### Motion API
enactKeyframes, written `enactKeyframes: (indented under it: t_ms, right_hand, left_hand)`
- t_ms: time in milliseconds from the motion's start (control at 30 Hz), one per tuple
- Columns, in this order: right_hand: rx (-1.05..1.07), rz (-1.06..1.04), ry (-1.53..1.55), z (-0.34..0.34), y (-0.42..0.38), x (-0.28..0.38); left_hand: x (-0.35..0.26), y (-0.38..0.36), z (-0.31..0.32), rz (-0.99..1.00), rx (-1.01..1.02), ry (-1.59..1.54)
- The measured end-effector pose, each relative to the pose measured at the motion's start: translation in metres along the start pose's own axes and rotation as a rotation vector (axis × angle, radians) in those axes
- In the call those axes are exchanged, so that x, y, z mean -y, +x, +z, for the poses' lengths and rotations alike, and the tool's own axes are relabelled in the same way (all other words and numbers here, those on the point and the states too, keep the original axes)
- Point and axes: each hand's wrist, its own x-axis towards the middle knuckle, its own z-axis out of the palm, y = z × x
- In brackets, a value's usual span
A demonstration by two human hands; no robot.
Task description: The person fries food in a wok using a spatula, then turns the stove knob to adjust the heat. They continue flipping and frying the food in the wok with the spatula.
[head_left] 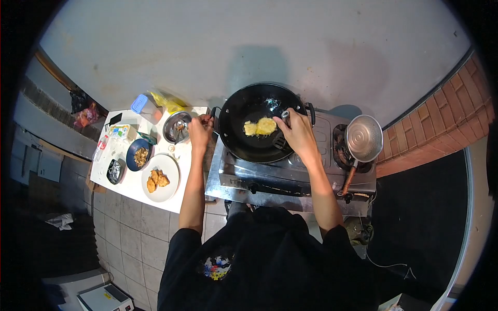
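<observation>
A black wok [238, 140] stands on the stove's left burner, with yellow frying pieces [260, 126] in its middle. Over the wok's right side, my right hand [298, 132] is closed round the handle of a dark slotted spatula [280, 143], whose blade is beside the food. My left hand [199, 129] is between the wok and a steel bowl [175, 136], close to the bowl's right rim. Its fingers look pinched together; what they hold, if anything, is too small to make out. A spoon-like utensil rests in the steel bowl.
On the white table [132, 184] are a plate [175, 182] of browned pieces, a blue bowl [130, 156], a small black bowl [114, 171], a blue-lidded container [147, 108] and a yellow bag [169, 102]. A saucepan [364, 138] sits on the right burner, handle toward the front.
</observation>
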Motion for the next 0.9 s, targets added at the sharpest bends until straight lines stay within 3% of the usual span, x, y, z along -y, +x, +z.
enactKeyframes:
  t_ms: [433,900]
  right_hand:
    - [-0.031,0.111,0.163,0.016,-0.004,-0.006]
    - [-0.234,0.128,0.302,0.036,-0.010,-0.034]
  left_hand:
    - [-0.001,-0.001,0.000,-0.011,-0.003,0.008]
    - [0.009,0.002,0.004,0.019,0.022,-0.013]
